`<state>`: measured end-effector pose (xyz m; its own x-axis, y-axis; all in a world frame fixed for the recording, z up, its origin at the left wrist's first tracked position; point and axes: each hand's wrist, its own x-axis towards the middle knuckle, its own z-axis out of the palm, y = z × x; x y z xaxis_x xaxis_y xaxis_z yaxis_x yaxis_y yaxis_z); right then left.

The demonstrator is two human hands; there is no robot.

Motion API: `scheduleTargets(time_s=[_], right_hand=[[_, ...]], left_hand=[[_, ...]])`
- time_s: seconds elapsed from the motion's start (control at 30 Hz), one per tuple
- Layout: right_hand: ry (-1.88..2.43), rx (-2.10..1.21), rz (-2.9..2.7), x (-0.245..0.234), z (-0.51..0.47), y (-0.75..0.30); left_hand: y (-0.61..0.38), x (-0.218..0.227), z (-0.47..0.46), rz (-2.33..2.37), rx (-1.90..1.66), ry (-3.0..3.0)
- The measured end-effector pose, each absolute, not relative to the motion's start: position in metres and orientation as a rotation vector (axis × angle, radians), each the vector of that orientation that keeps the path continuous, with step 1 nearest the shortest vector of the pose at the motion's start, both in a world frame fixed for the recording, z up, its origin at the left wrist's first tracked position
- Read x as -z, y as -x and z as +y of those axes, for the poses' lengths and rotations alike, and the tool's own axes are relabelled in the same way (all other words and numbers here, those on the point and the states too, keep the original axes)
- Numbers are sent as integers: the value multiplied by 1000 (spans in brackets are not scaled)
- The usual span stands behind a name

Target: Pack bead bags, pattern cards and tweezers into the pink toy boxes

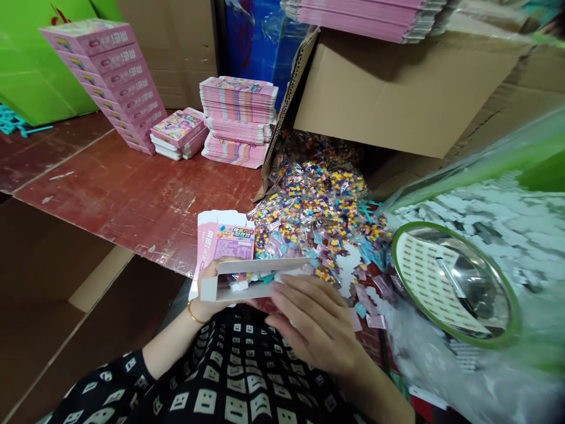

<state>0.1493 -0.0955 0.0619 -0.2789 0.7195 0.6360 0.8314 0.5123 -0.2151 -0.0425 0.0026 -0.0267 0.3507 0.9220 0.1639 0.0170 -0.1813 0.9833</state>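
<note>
My left hand point(210, 288) grips a small pink printed carton point(225, 250) from below, its open end turned toward me. Inside the open end I see small white and teal pieces point(251, 282). My right hand point(315, 321) rests at the carton's open flap, fingers close together and slightly curled, touching its edge. Both hands hover over my lap, just in front of the red worn table point(132, 194). A gold bracelet sits on my left wrist.
Bags of small multicoloured pieces point(318, 200) spill from an open cardboard box point(397, 88). A green-rimmed metal bowl point(454, 282) lies on a bag of white pieces point(507, 224) at right. Stacks of pink cartons point(110, 76) and flat-packed pink cartons point(238, 118) stand on the table behind.
</note>
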Motion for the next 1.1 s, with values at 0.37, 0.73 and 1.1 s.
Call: scheduleTargets(time_s=[0.37,0.73,1.1], right_hand=[[1226,443,-2080,-62,-116,-164],[1287,-623,-1246,13,-110,-149],[1502,-896,-725,89,-125,-150]], left_hand=[[45,27,7,453,-1226,-1733],[35,14,-14,987,-961,-1483],[23,55,-20,1027,-436,-1422]])
